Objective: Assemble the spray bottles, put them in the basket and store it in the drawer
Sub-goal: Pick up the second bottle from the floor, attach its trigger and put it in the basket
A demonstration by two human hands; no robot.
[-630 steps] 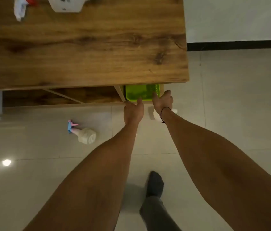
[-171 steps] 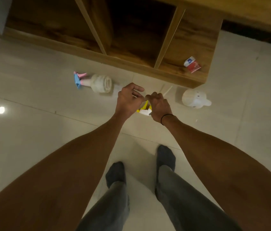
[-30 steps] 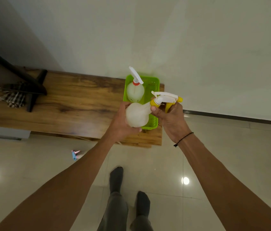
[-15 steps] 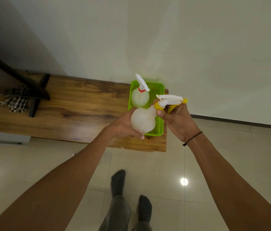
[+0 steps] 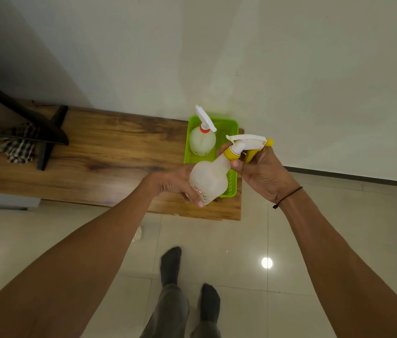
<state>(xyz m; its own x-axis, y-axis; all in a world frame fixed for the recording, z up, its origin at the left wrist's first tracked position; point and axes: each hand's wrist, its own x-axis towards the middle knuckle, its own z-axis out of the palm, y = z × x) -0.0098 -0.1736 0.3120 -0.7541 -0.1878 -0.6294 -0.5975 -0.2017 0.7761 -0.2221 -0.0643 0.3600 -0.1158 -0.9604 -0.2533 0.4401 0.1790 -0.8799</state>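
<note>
The head view looks down on a wooden table (image 5: 109,164) set against a pale wall, with the person's two bare forearms reaching over its right end.

The left hand (image 5: 175,182) wraps around the lower body of a translucent white spray bottle (image 5: 208,180), fingers curled under it and the thumb tip showing near a small red label. The bottle is tilted, base toward the person and neck pointing up to the right. The right hand (image 5: 262,170) grips the bottle's neck end: thumb and fingers pinch around the yellow collar (image 5: 232,153), with the white trigger head (image 5: 247,140) and its yellow nozzle tip jutting out above the fingers. A thin black band sits on the right wrist.

Behind and partly under the held bottle, a bright green basket (image 5: 226,128) rests on the right end of the table, close to the wall. Inside it, at the far end, stands a second spray bottle (image 5: 202,142), upright, with a red collar and a white trigger head.

At the table's left end a black stand (image 5: 46,132) rests on the top, with a checked cloth (image 5: 18,148) lying beside it.

Below, on the glossy tiled floor (image 5: 314,240), the person's two dark-socked feet and grey trouser legs show.
</note>
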